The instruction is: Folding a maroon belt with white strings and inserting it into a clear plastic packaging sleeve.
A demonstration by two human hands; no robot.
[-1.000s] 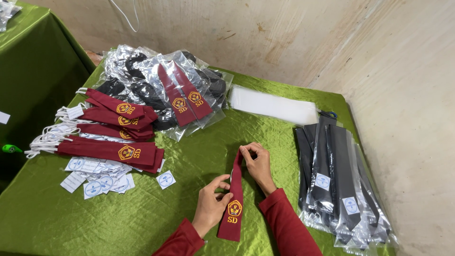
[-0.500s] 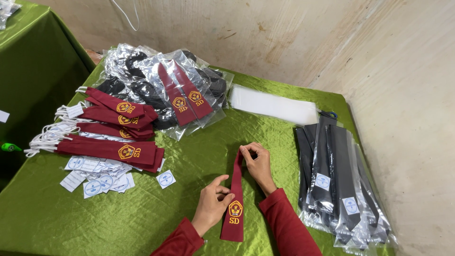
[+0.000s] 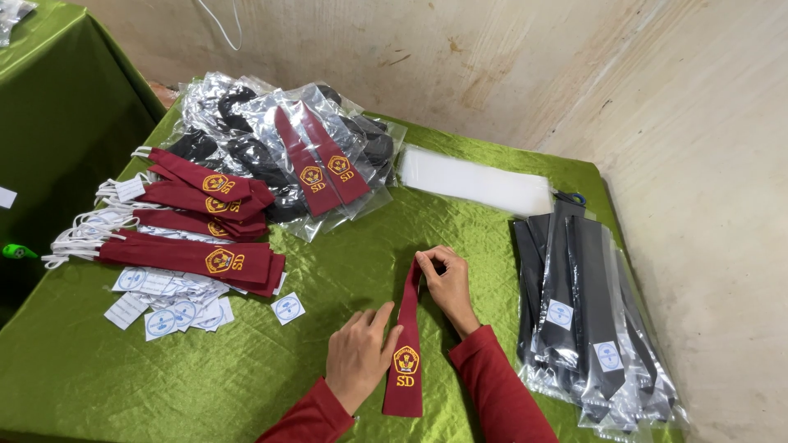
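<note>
Maroon cloth necktie (image 3: pixel 405 344) lies flat; left hand (image 3: pixel 359 358) presses it open-palmed, right hand (image 3: pixel 447 283) pinches its narrow top.

A maroon cloth necktie with an embroidered badge (image 3: pixel 405 361) lies near the front of the worktop (image 3: pixel 328 271), between the left hand (image 3: pixel 359 358) and the right hand (image 3: pixel 447 283). Left of it sit small white round-printed paper tags (image 3: pixel 172 299), with a stack of maroon neckties (image 3: pixel 197 221) behind them. Bagged neckties in clear plastic (image 3: pixel 304 152) lie at the back. Dark neckties in clear sleeves (image 3: pixel 587 320) lie to the right.
</note>
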